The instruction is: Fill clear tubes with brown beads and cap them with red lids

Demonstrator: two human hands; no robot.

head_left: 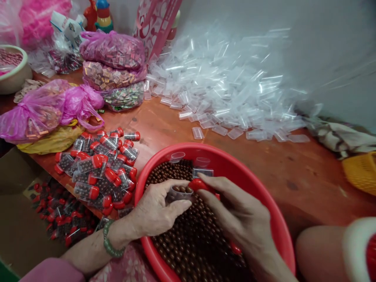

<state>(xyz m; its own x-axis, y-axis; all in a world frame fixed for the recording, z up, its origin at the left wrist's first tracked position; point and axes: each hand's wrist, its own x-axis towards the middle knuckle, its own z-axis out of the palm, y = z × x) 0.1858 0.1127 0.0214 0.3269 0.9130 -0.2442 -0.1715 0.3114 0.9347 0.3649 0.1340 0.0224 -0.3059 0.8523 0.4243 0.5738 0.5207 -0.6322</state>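
My left hand is wrapped round a small clear plastic container, its open mouth showing brown candy balls inside. Pinched in my right hand is a red cap, right beside that mouth. Other bits of red show under the right fingers, partly hidden. Both hands are above a large red basin of shiny brown candy balls. Inside it, an empty clear container lies near the far wall. To the left, filled containers with red caps are heaped on the table.
Loose clear containers form a large pile against the wall. Pink bags of small packets stand at the back left. A box below the table edge holds more red-capped containers. A yellow basket sits right, above another person's arm.
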